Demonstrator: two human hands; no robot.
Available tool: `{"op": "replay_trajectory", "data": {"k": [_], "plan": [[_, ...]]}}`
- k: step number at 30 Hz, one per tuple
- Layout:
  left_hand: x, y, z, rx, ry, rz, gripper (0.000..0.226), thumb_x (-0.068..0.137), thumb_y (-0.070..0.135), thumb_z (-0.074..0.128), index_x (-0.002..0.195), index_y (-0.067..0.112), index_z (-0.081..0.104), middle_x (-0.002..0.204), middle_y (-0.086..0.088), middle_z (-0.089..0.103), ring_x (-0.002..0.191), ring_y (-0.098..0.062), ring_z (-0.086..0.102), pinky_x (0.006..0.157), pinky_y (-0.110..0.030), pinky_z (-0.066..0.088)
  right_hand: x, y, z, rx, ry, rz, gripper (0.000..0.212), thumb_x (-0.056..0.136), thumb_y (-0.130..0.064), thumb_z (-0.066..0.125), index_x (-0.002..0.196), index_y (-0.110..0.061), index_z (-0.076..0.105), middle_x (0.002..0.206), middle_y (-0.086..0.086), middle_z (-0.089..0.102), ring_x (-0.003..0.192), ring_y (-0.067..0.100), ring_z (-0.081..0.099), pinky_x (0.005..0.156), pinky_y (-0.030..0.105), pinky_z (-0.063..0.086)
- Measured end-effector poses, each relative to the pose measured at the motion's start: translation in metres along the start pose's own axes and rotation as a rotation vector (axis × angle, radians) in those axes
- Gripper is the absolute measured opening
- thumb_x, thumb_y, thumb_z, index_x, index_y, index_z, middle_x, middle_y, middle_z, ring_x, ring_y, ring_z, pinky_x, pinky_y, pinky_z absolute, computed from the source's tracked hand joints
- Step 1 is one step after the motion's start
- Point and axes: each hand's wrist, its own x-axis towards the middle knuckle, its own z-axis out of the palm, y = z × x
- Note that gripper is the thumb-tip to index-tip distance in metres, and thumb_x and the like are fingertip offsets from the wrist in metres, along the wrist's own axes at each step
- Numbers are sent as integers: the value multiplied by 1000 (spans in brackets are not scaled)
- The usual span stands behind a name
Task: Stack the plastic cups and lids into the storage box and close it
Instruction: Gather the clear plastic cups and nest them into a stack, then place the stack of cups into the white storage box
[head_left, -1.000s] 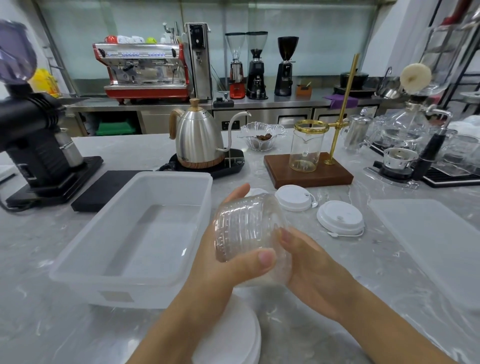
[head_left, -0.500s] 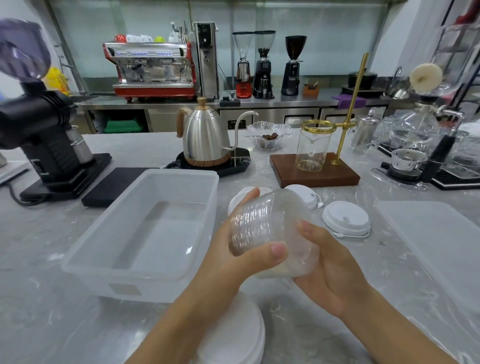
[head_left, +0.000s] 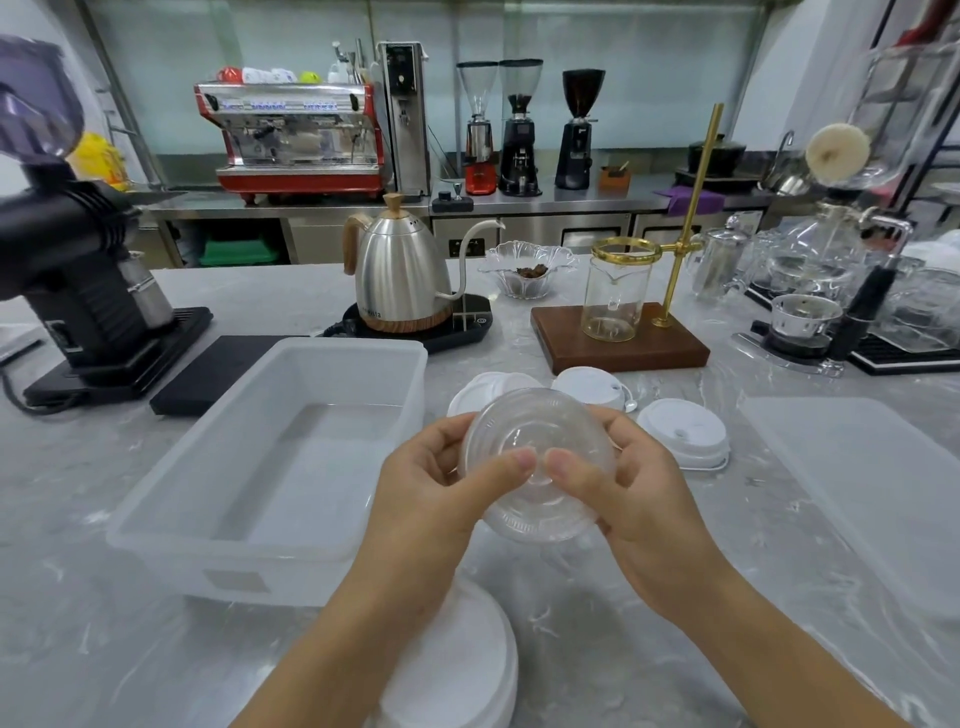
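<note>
A stack of clear plastic cups (head_left: 537, 462) is held above the counter, its round base turned toward me. My left hand (head_left: 431, 493) grips it from the left and my right hand (head_left: 639, 493) from the right, both thumbs pressed on the base. The translucent white storage box (head_left: 332, 358) stands open with nothing in it, just left of the hands. White lids lie behind the cups: one (head_left: 483, 387) mostly hidden, one (head_left: 589, 385) and one (head_left: 683, 434). The box's flat lid (head_left: 872, 493) lies at the right. A white stack of lids (head_left: 467, 670) sits under my left forearm.
A black grinder (head_left: 72, 270) and black scale (head_left: 208, 382) stand left of the box. Behind it are a steel kettle (head_left: 400, 275) on its base, a glass bowl (head_left: 527, 270) and a wooden dripper stand with a glass beaker (head_left: 615, 301). Glassware crowds the far right.
The cup stack has been turned from lying sideways to base-on toward me. My right hand shifted from under the stack to its right side, thumb on the base.
</note>
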Motion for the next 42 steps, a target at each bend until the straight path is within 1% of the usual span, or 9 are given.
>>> {"op": "replay_trajectory", "data": {"k": [5, 8, 15, 23, 29, 33, 36, 39, 42], "plan": [[-1, 0, 2, 19, -1, 33, 43, 70, 14, 89, 111, 10, 75, 97, -13, 82, 89, -29, 79, 71, -25, 62, 1, 2, -2, -4, 1, -15, 60, 69, -26, 82, 122, -11, 58, 101, 16, 77, 90, 31, 75, 76, 32, 60], [-2, 1, 4, 17, 1, 51, 45, 67, 15, 88, 110, 8, 75, 95, -14, 82, 87, -29, 79, 70, -26, 62, 1, 2, -3, 8, -2, -33, 54, 73, -16, 81, 121, -9, 57, 99, 18, 77, 87, 30, 75, 74, 31, 60], [-4, 5, 7, 16, 21, 75, 40, 69, 8, 90, 107, 9, 76, 95, -16, 81, 85, -30, 79, 72, -29, 63, 1, -1, -1, 2, 17, -45, 52, 73, -17, 84, 118, -14, 59, 99, 18, 77, 87, 30, 76, 73, 31, 61], [-10, 19, 15, 15, 24, 67, 49, 68, 21, 88, 114, 8, 73, 99, -14, 81, 93, -33, 78, 75, -33, 63, -1, -20, -5, -24, -22, 8, 52, 77, -18, 82, 124, -15, 58, 107, 16, 76, 99, 34, 73, 80, 32, 60], [-16, 41, 9, -4, 78, 60, 68, 55, 38, 90, 114, 10, 73, 100, -12, 81, 92, -31, 79, 77, -40, 63, 6, -42, 10, -57, -128, 27, 53, 77, -28, 80, 124, -17, 59, 109, 13, 75, 101, 31, 73, 85, 37, 60], [-16, 67, -12, -17, 104, 105, 52, 65, 28, 88, 110, 7, 74, 96, -14, 81, 84, -25, 78, 70, -32, 63, 19, -58, 36, -50, -226, 13, 62, 72, -35, 77, 126, -10, 60, 110, 15, 73, 96, 30, 72, 83, 40, 59], [-11, 86, -37, -30, 160, 111, 47, 67, 26, 84, 109, 7, 74, 94, -11, 81, 82, -21, 77, 67, -27, 62, 35, -62, 60, -63, -274, 27, 52, 81, -28, 73, 126, -5, 61, 111, 19, 72, 96, 28, 71, 88, 40, 57], [0, 96, -61, -74, 225, 47, 39, 71, 22, 87, 104, 7, 75, 97, -13, 80, 86, -25, 76, 66, -28, 62, 53, -60, 86, -70, -283, 29, 40, 90, -20, 71, 125, -4, 60, 106, 14, 75, 95, 27, 73, 82, 36, 59], [16, 98, -80, -170, 316, -51, 34, 79, 21, 83, 107, 4, 74, 102, -15, 78, 90, -27, 76, 61, -26, 60, 76, -54, 113, -106, -219, 36, 44, 89, -19, 72, 127, -3, 57, 113, 19, 73, 97, 30, 74, 84, 41, 61]]}}
